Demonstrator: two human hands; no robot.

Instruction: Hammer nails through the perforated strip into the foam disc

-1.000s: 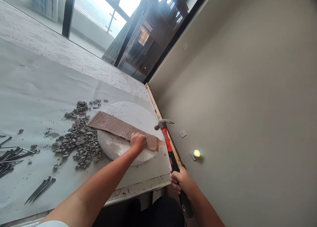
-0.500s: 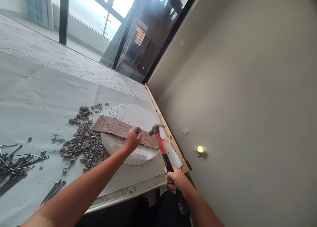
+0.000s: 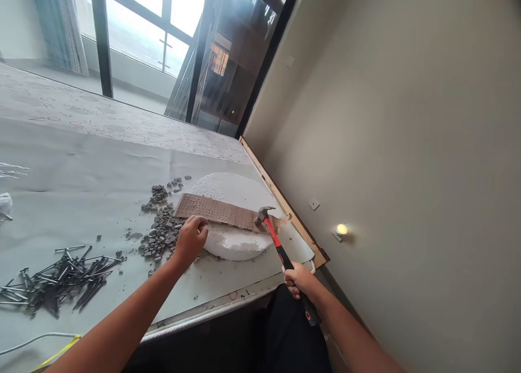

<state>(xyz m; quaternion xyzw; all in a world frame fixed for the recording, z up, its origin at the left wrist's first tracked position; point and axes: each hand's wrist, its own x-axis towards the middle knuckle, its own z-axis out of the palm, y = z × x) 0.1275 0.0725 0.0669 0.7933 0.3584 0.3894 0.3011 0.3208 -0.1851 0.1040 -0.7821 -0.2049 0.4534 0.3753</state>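
My right hand (image 3: 300, 280) is wrapped round the black grip of a claw hammer (image 3: 273, 233) with a red neck. The hammer's head is over the right end of a brown board (image 3: 217, 209) dotted with many small holes. I cannot tell whether the head touches it. Beneath the board lies a thick white round slab (image 3: 240, 244). My left hand (image 3: 192, 237) is at the board's left part, its fingers curled in. Whatever they may hold does not show. Left of it spreads a heap of grey gravel (image 3: 160, 229).
Many dark nails (image 3: 61, 278) lie piled on the pale sheet (image 3: 101, 188) at the left. A cable (image 3: 44, 336) and a yellow strip (image 3: 61, 352) are at the lower left. A wooden edge (image 3: 299, 226) runs along the wall (image 3: 386, 134), where a small lamp (image 3: 342, 229) glows.
My left hand has moved left along the board, away from the hammer head. The view has shifted, bringing more of the nail pile into sight. The hammer stays in my right hand.
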